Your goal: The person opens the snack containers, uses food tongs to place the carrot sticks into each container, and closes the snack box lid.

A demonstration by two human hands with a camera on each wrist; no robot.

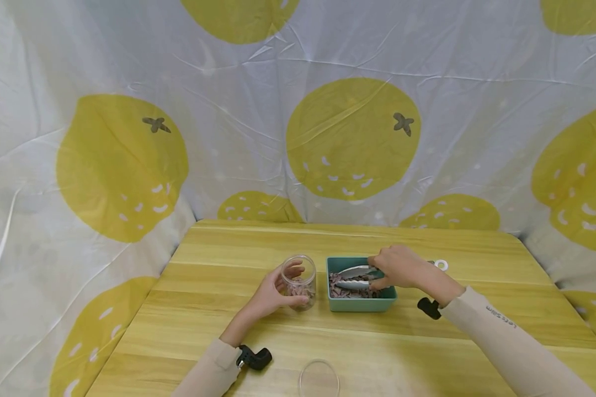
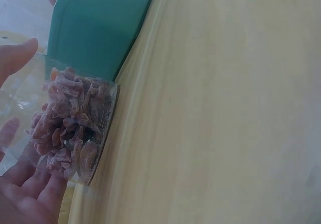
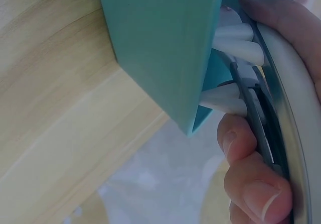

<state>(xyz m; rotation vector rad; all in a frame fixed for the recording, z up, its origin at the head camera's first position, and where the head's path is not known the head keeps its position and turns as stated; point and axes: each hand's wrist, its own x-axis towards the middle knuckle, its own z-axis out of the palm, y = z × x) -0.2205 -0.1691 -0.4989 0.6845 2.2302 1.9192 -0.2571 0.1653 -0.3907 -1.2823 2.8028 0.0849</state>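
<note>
My left hand (image 1: 267, 299) holds a clear jar (image 1: 308, 281) upright on the table, with fingers and thumb around its sides. Brownish, shrivelled dried pieces (image 2: 70, 118) fill the lower part of the jar in the left wrist view. Just right of the jar stands a teal rectangular box (image 1: 362, 305) with more such pieces (image 1: 341, 293) inside. My right hand (image 1: 401, 268) grips metal tongs (image 1: 355, 285) above the box, their two arms spread and their ends down among the pieces. Whether the tongs pinch any piece cannot be told.
A clear round lid (image 1: 319, 379) lies on the wooden table (image 1: 218, 275) near its front edge. The white ring end (image 1: 441, 265) of the tongs sticks out behind my right wrist. A lemon-print curtain (image 1: 238, 127) hangs behind the table and at its sides.
</note>
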